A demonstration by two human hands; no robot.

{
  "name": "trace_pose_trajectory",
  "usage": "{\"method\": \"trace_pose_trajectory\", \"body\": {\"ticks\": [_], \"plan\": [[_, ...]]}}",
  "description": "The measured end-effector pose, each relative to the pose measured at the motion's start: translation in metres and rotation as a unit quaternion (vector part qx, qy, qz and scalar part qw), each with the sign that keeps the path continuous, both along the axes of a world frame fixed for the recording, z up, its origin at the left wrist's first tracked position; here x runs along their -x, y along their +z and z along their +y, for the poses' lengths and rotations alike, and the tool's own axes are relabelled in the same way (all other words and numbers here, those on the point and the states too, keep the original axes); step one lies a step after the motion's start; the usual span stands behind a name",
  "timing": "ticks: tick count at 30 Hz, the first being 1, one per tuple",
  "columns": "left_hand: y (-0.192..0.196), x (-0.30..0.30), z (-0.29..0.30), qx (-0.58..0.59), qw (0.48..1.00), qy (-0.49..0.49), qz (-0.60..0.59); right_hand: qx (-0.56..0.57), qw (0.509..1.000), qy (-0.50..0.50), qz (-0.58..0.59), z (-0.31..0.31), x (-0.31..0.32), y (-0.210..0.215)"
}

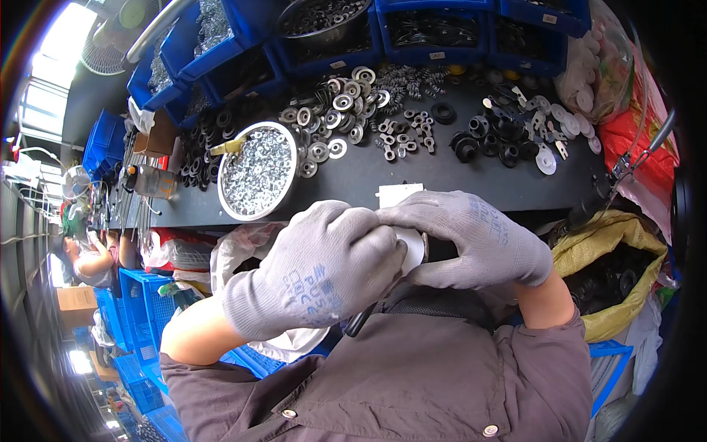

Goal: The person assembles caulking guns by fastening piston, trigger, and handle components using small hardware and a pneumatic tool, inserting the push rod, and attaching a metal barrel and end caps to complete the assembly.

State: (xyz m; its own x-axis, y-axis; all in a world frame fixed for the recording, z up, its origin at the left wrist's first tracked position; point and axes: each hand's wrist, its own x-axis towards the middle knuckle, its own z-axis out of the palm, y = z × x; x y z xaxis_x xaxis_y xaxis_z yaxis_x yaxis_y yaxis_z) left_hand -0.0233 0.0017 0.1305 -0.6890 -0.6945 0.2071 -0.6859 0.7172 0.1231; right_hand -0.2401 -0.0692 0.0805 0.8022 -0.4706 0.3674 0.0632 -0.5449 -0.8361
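Note:
Both my hands wear grey knit gloves with blue print and meet in front of my body at the table's near edge. My left hand (324, 265) is closed in a fist, its fingers against a white round piece (412, 249); what lies inside the fist is hidden. Around the other side of that piece curl the thumb and fingers of my right hand (471, 239). A dark part shows between right thumb and fingers. Below my left hand a black rod-like handle (359, 321) sticks out; whether the fist grips it is unclear. Just beyond the hands lies a small white block (399, 193).
On the black table (346, 177) sits a white-rimmed bowl of small metal parts (258, 173). Farther back are metal discs (342, 103), springs (412, 79), metal links (405, 136) and black knobs (508, 132). Blue bins (434, 55) line the back; a yellow sack (618, 250) stands right.

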Motion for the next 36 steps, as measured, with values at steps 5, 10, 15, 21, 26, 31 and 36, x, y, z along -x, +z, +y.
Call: {"method": "trace_pose_trajectory", "body": {"ticks": [5, 10, 15, 21, 26, 31, 36], "plan": [[-0.003, -0.003, 0.003, 0.019, 0.999, -0.01, 0.024, 0.039, 0.995, -0.065, 0.067, 0.016, 0.002, 0.005], [0.004, -0.012, 0.01, 0.051, 0.992, 0.059, 0.102, -0.064, 0.986, -0.148, -0.04, 0.014, 0.027, 0.014], [-0.018, -0.033, 0.02, -0.03, 0.966, 0.122, 0.224, -0.036, 0.982, -0.184, -0.036, 0.017, 0.025, 0.017], [-0.064, -0.019, 0.034, -0.138, 0.93, 0.137, 0.312, 0.049, 0.991, -0.12, 0.018, 0.016, 0.01, 0.003], [-0.099, 0.001, 0.031, -0.137, 0.913, 0.14, 0.359, -0.121, 0.97, -0.189, -0.096, 0.012, 0.024, 0.001], [-0.115, 0.017, 0.024, -0.145, 0.897, 0.128, 0.398, -0.016, 0.985, -0.17, 0.014, 0.018, 0.004, 0.003], [-0.127, 0.01, 0.024, -0.176, 0.902, 0.114, 0.378, 0.011, 0.989, -0.146, 0.016, 0.021, 0.001, 0.002]]}}
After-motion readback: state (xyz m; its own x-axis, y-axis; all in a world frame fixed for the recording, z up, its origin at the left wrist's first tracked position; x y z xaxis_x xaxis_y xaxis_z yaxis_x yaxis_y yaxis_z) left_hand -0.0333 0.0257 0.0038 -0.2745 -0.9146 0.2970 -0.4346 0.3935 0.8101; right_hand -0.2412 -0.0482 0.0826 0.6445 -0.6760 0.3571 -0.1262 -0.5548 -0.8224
